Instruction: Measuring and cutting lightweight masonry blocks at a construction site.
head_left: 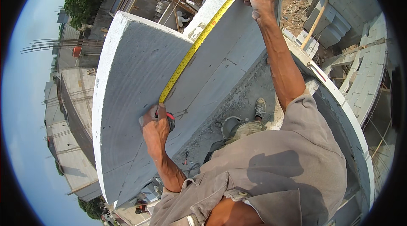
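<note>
A tape measure's yellow blade (202, 36) is pulled out along the top edge of a pale grey block wall (216, 67). My left hand (156, 126) is closed around its case (171, 121), of which a red and dark part shows beside the fingers. The case is held against the wall face, just below a taller section of blocks (140, 65). My right hand (259, 0), arm stretched forward, has its fingers bent in at the blade's edge near the far end of the wall. Past these fingers the blade runs on to the picture's upper rim.
Below me a bucket (231, 126) stands on the dusty floor near a shoe (260, 107). A small tool (186, 157) lies near the wall's foot. Another low wall (339, 94) curves along my right. Beyond the wall are timber, rubble and rebar (63, 44).
</note>
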Demonstrator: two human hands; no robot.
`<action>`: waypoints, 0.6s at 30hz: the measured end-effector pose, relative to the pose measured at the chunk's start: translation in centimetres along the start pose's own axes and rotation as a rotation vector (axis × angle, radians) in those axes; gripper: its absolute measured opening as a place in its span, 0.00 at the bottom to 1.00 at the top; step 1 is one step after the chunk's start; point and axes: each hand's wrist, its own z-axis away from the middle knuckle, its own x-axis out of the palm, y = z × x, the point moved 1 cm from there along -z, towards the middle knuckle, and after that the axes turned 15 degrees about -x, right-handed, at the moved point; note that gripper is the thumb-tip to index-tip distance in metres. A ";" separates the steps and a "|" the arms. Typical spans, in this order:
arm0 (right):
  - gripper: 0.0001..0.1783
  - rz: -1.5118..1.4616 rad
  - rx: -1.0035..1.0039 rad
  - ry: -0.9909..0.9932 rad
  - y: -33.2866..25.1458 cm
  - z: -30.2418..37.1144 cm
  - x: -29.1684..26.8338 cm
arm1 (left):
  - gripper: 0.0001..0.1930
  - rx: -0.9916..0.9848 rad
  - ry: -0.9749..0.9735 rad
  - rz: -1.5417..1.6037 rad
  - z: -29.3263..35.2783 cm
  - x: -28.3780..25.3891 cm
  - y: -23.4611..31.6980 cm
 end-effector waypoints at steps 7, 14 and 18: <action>0.09 -0.040 0.037 0.001 -0.4 0.4 -0.1 | 0.21 0.160 0.037 0.083 0.0 0.7 0.1; 0.09 -0.072 0.020 -0.013 -0.2 0.3 -0.1 | 0.21 0.080 -0.069 0.024 0.3 0.6 0.8; 0.08 -0.067 0.013 -0.009 -0.2 0.4 0.1 | 0.21 0.061 -0.093 0.007 0.1 0.4 0.9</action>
